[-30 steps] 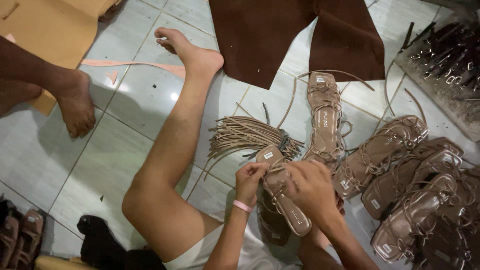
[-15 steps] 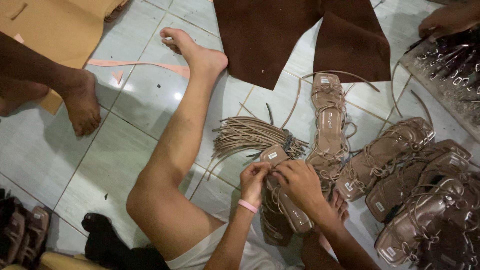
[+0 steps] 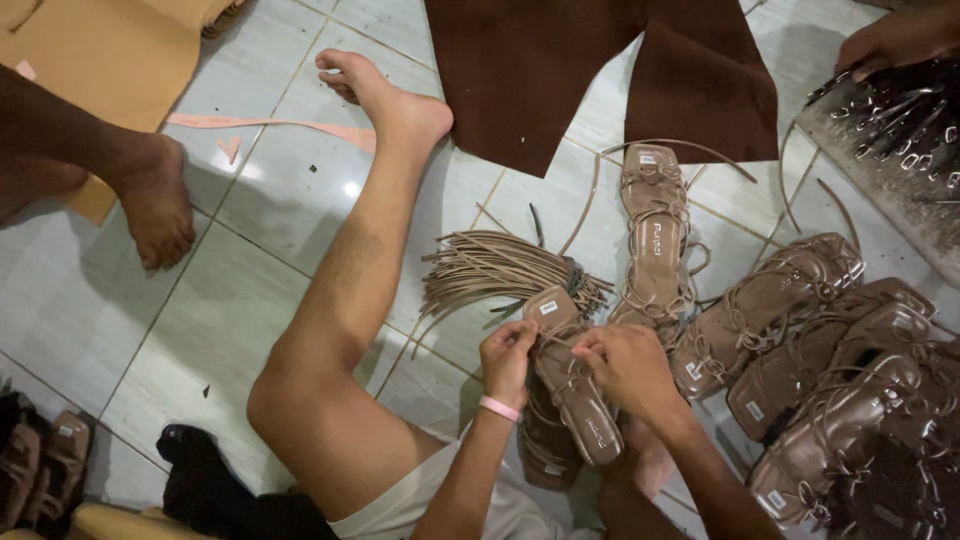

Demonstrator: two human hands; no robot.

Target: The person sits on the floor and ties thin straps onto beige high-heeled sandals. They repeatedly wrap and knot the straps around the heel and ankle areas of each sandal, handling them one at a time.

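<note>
Tan strappy sandal [image 3: 572,395] lies over the lap in the head view, the left hand [image 3: 507,358] and right hand [image 3: 628,366] both pinching its thin lace near the toe; lacing appears under way, and the next pull likely needs steady tension. Loose laces [image 3: 490,268], finished sandals [image 3: 770,310], brown fabric [image 3: 560,70] and a neighbour's foot [image 3: 155,205] crowd the tiled floor [image 3: 180,330].

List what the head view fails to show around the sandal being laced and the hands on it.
- Sandal: its front straps are hidden under the right hand and left hand.
- Sandal beneath it: mostly covered by the held one.
- Pile of finished sandals: cut off by the right edge.
- Another person's hand: cropped by the top edge.
</note>
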